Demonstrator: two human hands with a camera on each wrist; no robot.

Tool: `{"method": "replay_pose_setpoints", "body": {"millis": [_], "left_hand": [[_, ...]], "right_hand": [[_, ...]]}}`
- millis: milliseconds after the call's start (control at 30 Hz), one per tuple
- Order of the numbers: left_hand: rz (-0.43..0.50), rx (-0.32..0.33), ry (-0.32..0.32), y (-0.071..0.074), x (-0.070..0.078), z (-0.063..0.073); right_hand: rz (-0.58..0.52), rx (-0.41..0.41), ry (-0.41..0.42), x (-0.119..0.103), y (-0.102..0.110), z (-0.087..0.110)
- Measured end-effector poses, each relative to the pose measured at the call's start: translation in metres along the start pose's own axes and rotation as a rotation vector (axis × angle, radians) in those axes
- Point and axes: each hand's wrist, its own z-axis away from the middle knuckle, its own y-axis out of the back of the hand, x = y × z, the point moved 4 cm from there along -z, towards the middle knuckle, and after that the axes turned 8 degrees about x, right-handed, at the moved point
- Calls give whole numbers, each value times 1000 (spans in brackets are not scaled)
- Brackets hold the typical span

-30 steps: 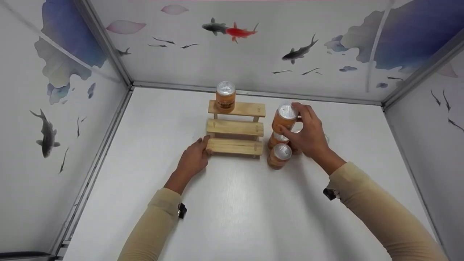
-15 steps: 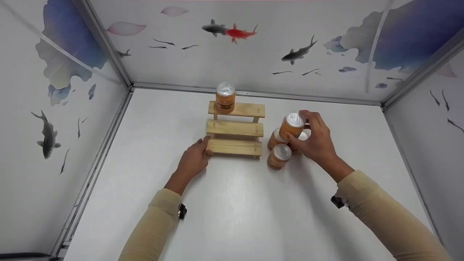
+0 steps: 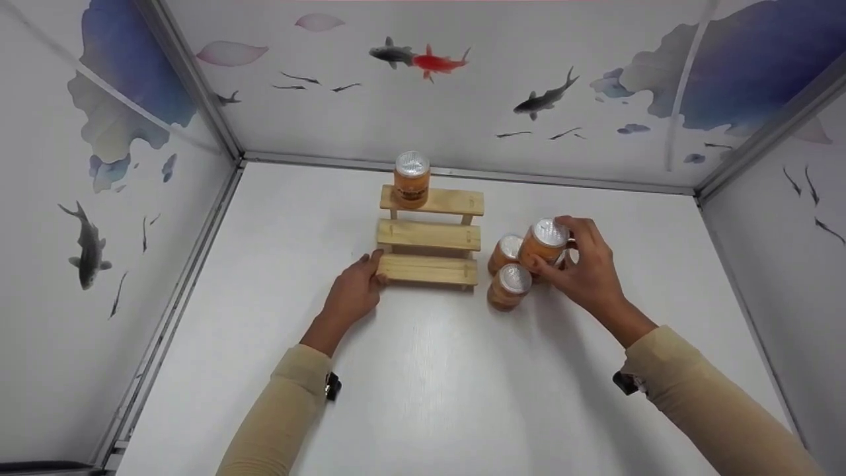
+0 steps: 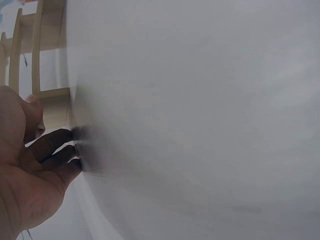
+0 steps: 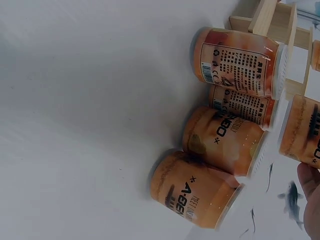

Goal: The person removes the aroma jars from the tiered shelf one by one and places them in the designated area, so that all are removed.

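My right hand (image 3: 585, 264) grips an orange can (image 3: 540, 248) with a silver lid, thumb on its near side and fingers around the far side. In the right wrist view the held can (image 5: 300, 127) is above the lids of several similar cans standing on the table, among them a near one (image 3: 507, 291) and one behind it (image 3: 503, 258). My left hand (image 3: 353, 291) holds the left end of a three-step wooden stand (image 3: 428, 270) at its lowest step. In the left wrist view, its other fingers (image 4: 57, 157) reach down to the tabletop.
Another orange can (image 3: 411, 188) stands on the left part of the stand's top step. White panels with painted fish enclose the white table (image 3: 423, 383) at the back and both sides; the back panel (image 3: 462, 119) rises just behind the stand.
My right hand has moved right and toward me with the held can, from over the left cans to over those further right. My left hand and the stand have stayed put.
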Motion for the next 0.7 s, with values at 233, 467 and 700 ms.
{"method": "replay_pose_setpoints", "body": {"millis": [233, 467, 700], "left_hand": [[14, -11, -16, -2, -1, -1], [15, -2, -14, -1, -1, -1], [6, 0, -16, -2, -1, -1]], "right_hand": [[12, 26, 48, 5, 7, 9], [38, 33, 38, 11, 14, 16], [52, 47, 46, 14, 19, 23]]}}
